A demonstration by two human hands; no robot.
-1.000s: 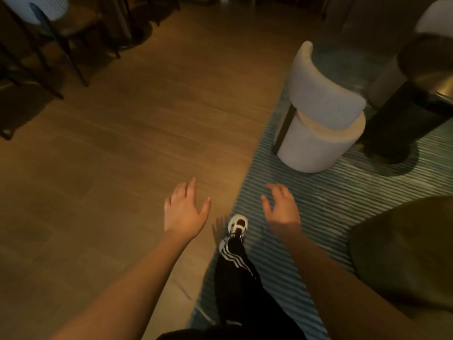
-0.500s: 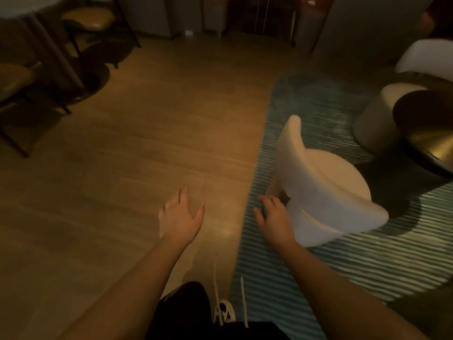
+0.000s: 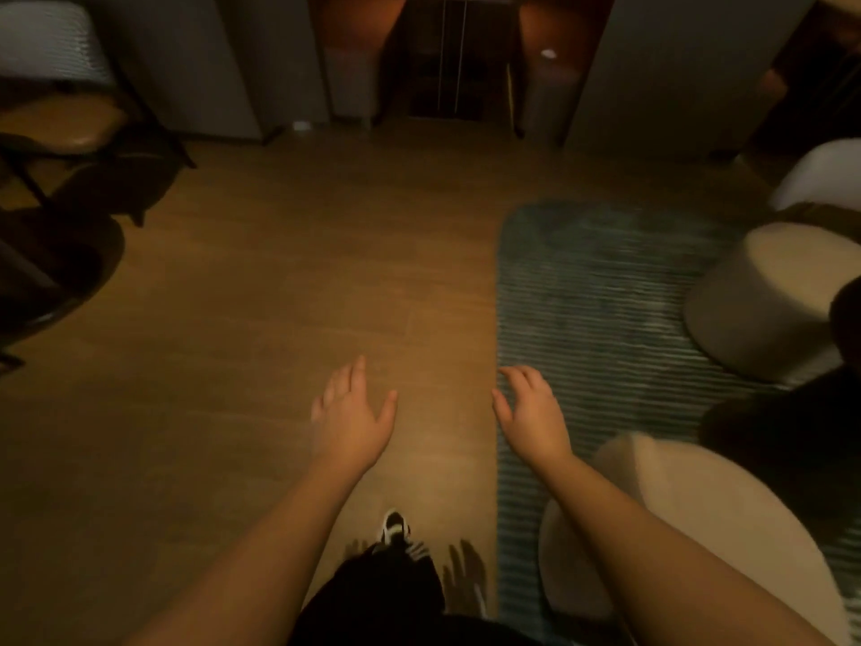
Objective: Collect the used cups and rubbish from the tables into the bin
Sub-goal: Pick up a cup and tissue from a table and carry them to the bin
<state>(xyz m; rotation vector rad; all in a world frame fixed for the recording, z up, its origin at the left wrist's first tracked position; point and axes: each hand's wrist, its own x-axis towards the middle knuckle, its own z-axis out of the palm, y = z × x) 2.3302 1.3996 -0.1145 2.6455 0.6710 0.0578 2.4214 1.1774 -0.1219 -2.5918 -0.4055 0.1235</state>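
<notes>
My left hand (image 3: 350, 418) hangs in front of me over the wooden floor, fingers relaxed and spread, holding nothing. My right hand (image 3: 531, 412) is level with it over the edge of a striped teal rug (image 3: 582, 310), fingers loosely bent, also holding nothing. I see no cup, rubbish or bin in this dim view.
A cream round-backed chair (image 3: 699, 519) stands close at my lower right, a cream pouf (image 3: 764, 300) farther right by a dark table base (image 3: 792, 435). Dark-legged chairs (image 3: 65, 128) stand at the left. A dark doorway (image 3: 456, 58) lies ahead. My shoe (image 3: 395, 526) steps on the wooden floor (image 3: 279, 296).
I have walked forward and the view has swung; the cream chair slid from ahead-right to my lower right. The doorway has come into view. Both hands stay held out, holding nothing.
</notes>
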